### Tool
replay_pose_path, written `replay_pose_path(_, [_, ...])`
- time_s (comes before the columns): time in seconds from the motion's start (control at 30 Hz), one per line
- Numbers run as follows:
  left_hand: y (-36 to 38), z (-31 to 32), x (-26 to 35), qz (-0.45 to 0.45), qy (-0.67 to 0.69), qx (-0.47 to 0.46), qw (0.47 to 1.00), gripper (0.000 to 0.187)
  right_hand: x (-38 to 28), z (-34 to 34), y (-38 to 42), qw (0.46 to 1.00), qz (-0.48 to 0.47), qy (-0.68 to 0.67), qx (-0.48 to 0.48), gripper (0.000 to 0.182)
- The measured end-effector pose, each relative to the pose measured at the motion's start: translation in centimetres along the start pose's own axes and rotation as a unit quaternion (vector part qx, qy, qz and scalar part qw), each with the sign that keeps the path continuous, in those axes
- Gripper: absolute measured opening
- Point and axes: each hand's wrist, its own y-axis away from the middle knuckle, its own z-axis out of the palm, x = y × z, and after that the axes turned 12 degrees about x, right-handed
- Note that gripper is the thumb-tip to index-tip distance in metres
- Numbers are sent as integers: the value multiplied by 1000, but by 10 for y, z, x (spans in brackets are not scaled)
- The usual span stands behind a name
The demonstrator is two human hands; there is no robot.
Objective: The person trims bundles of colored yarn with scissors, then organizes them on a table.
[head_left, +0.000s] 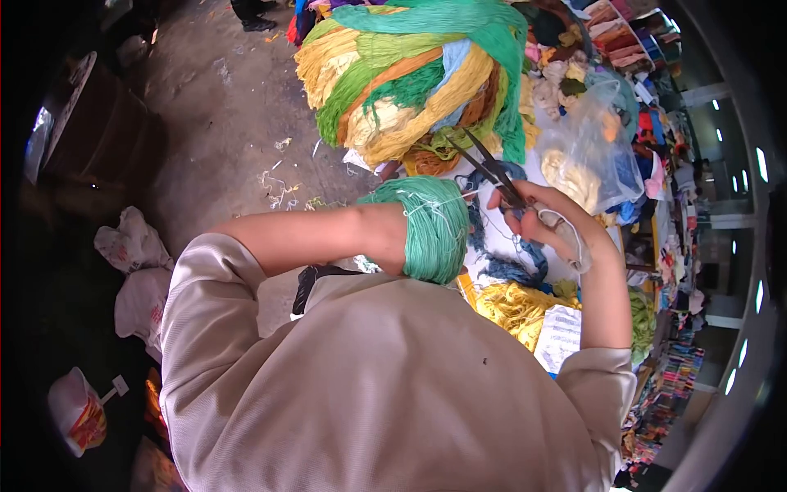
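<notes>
A skein of mint-green yarn (438, 230) is looped around my left wrist, and my left forearm (381, 234) runs into it. The fingers of my left hand are hidden behind the yarn. In my right hand (537, 215) I hold dark metal scissors (494, 170), their blades parted and pointing up and left, away from me. A thin white thread (447, 199) crosses the skein and stretches toward my right fingers. Around my right hand hangs a loop of white cord (580, 246).
Beyond the skein sits a large heap of multicoloured yarn hanks (418, 78). Yellow yarn (516, 307), a printed paper (559, 338) and a clear plastic bag (602, 152) lie on the right. Thread scraps litter the concrete floor (221, 156). A person's dark shoe (259, 25) shows at the top.
</notes>
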Motion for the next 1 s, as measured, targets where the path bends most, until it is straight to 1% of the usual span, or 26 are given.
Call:
replay_pose_path(0.03, [3,2,0,-21,-7,8,1000,39,2,-2,4,1000,0,0,0,29])
replay_pose_path(0.07, [3,4,-2,-21,-8,8,1000,39,3,-5,9,999,43,-10,-26,24])
replay_pose_path(0.1, [-1,0,-2,-29,-13,-33,999,38,4,-9,13,995,86,-20,-50,19])
replay_pose_path(0.13, [-4,-2,-1,-36,-17,-75,996,37,9,-12,17,995,73,-12,-61,26])
replay_pose_path(0.17, [-3,2,-1,-32,-16,-75,997,37,14,-11,20,996,68,-10,-64,27])
replay_pose_path(0.2, [1,6,0,-17,-11,-24,1000,37,17,-10,25,996,63,-7,-66,29])
replay_pose_path(0.23, [4,10,1,-2,-6,27,1000,37,14,-6,31,994,68,-55,-69,37])
replay_pose_path(0.27, [6,14,3,1,-5,26,1000,37,20,-3,37,991,74,-87,-71,43])
replay_pose_path(0.3, [7,14,6,-14,31,12,999,39,28,1,40,987,79,-119,-73,49])
replay_pose_path(0.33, [7,14,7,-29,66,-2,997,41,35,2,45,983,86,-139,-81,62])
replay_pose_path(0.37, [5,14,8,-28,66,-2,997,41,43,4,47,983,85,-140,-80,62])
replay_pose_path(0.43, [-4,8,12,-35,37,-119,992,46,59,6,50,967,104,-204,-114,68])
replay_pose_path(0.47, [-5,6,13,-33,36,-119,992,46,67,5,50,968,95,-193,-127,73])
replay_pose_path(0.57, [-12,2,20,-22,31,-135,990,48,75,9,62,971,69,-201,-113,73])
replay_pose_path(0.67, [-19,-3,26,-79,40,-123,989,54,82,20,70,982,16,-163,-93,73])
replay_pose_path(0.7, [-21,-6,27,-78,41,-125,988,54,87,25,71,990,31,-122,-59,96])
replay_pose_path(0.77, [-25,-11,28,-20,-9,-134,991,57,91,22,68,987,40,-147,-59,96])
replay_pose_path(0.8, [-28,-13,29,-20,-9,-136,990,57,92,20,67,983,49,-169,-60,96])
replay_pose_path(0.83, [-31,-14,30,-17,-12,-162,987,56,91,22,66,981,45,-187,-40,92])
replay_pose_path(0.87, [-32,-15,31,-13,-14,-187,982,55,90,20,66,980,45,-189,-40,92])
replay_pose_path(0.9, [-32,-13,30,-13,-14,-190,982,55,89,18,67,981,39,-187,-46,76])
replay_pose_path(0.93, [-30,-9,29,-23,4,-191,981,51,86,16,67,981,33,-184,-52,61])
replay_pose_path(0.97, [-29,-7,29,-33,21,-193,980,47,81,15,68,984,40,-167,-52,55])
replay_pose_path(1.0, [-29,-6,28,-33,21,-194,980,47,77,14,69,984,39,-168,-53,55])
